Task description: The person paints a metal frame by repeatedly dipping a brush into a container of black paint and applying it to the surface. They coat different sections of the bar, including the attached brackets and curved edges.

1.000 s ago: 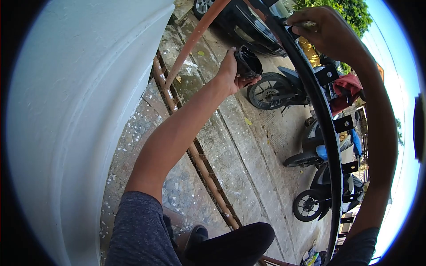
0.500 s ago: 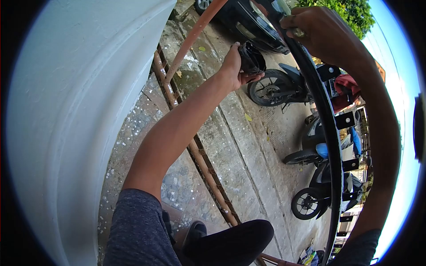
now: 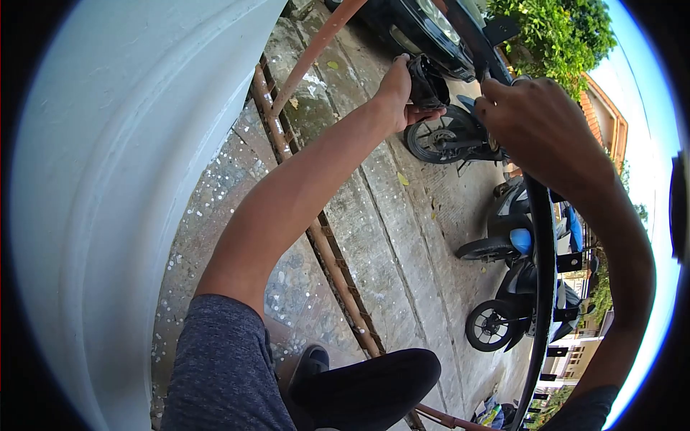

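Observation:
My left hand [image 3: 402, 93] is wrapped round a black-coated cup [image 3: 429, 82], its mouth tilted toward the right of the view. My right hand [image 3: 528, 118] is closed at the long black rail [image 3: 543, 244], its fingers pinched on what looks like a small paintbrush [image 3: 487, 74]; the hand hides most of it. The dark tip is against or very near the rail. Glossy black covers the rail, and short black tabs with holes [image 3: 569, 262] stick out along its side. The cup is a little apart from the rail, left of my right hand.
A white column [image 3: 129, 179] fills the left side. A reddish-brown post [image 3: 316, 54] joins a low rail [image 3: 338, 280] above the paint-spotted floor [image 3: 302, 287]. Beyond are a dark car [image 3: 402, 36], parked motorbikes [image 3: 496, 323] and a leafy tree [image 3: 553, 36].
My right hand has moved down along the rail, nearer to me. My left hand has shifted slightly right with the cup. The view has tilted a little.

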Demonstrator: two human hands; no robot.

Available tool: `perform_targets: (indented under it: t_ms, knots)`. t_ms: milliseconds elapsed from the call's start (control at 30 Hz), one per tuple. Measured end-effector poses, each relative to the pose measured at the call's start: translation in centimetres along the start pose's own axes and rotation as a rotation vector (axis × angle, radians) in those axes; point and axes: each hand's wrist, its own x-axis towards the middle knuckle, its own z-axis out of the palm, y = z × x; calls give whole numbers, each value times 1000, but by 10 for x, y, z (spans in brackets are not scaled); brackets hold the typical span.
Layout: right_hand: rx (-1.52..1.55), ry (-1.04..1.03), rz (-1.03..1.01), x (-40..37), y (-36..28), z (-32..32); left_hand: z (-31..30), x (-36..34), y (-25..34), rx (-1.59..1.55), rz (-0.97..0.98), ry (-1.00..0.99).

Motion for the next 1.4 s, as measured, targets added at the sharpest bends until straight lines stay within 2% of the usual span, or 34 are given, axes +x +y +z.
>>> perform_targets:
  t_ms: [67, 167, 267, 467, 600, 667, 767, 867, 900, 1000, 1033, 1133, 1167, 1200, 1267, 1400]
  knots:
    - [4, -82, -20, -10, -21, -11, 1, -1, -3, -7, 6, 6]
    - [-68, 67, -23, 0, -34, -10, -1, -3, -4, -17, 37, 43]
    - [-105, 49, 8, 8, -34, 11, -3, -6, -3, -22, 16, 48]
    - [-91, -139, 46, -41, -82, -12, -8, -5, -9, -3, -35, 8]
    - [26, 115, 69, -23, -62, -13, -4, -10, -11, -6, 3, 17]
    - [73, 353, 78, -2, -32, -3, -5, -12, -10, 1, 6, 26]
    - [-23, 350, 112, 7, 5, 25, -7, -13, -13, 0, -30, 18]
    - [-20, 187, 86, -22, -3, 16, -6, -12, -15, 5, -41, -3]
    - [16, 71, 96, -32, -12, 2, -5, -11, -15, 5, -38, 3]
    - [400, 2, 117, -57, -13, -26, -4, -8, -18, 6, -41, 11]
    - [536, 211, 126, -54, -4, -27, -5, -7, -19, 9, -49, 5]
    - [929, 416, 385, -30, 31, -33, -3, -12, -19, 9, -69, 6]
    - [866, 136, 465, -18, 54, -41, -2, -14, -18, 7, -76, 6]
    - [750, -160, 434, 0, 65, -70, -3, -12, -19, 11, -75, 2]
    - [577, -462, 363, 32, 69, -89, -6, -9, -20, 19, -72, -2]
    - [443, -441, 252, 65, 66, -50, -11, -4, -16, -4, -91, -22]
